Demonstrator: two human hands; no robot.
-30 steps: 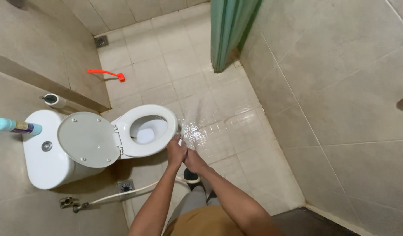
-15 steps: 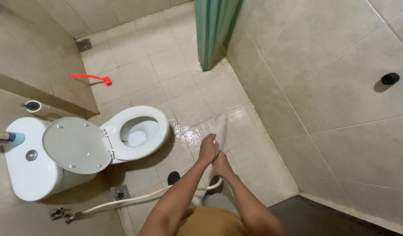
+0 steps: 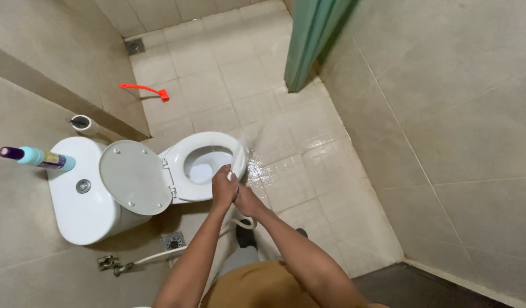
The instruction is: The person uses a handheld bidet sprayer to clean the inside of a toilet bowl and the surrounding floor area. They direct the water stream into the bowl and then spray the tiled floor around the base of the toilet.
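Both hands have swung back toward the toilet since half a second ago, when they were out over the wet floor tiles; now they sit together at the near edge of the bowl.

From the head camera, the only view: the left hand (image 3: pixel 224 188) is closed around the spray head of a white hose (image 3: pixel 160 255), though what exactly it grips is mostly hidden by the fingers. The right hand (image 3: pixel 247 201) presses against it from the side, and I cannot tell whether it grips anything itself. A thin fan of water seems to leave the left hand toward the seat rim (image 3: pixel 240 155).

To do this well, I'd judge the spray should stay low and angled into the bowl (image 3: pixel 205 165), so less splashes onto the floor (image 3: pixel 291 165), which is already shining wet just beside the toilet.

The toilet is white, its lid (image 3: pixel 134 177) tipped open against the tank (image 3: pixel 80 199), the seat down. It stands against the wall to the person's left, hands touching its front rim. The hose trails along the floor to a metal fitting (image 3: pixel 108 263) near a floor drain (image 3: pixel 174 242). A teal and purple bottle (image 3: pixel 37 158) lies on the tank, a red brush (image 3: pixel 144 90) lies well apart on the far tiles, and a green door (image 3: pixel 311 43) stands beyond.
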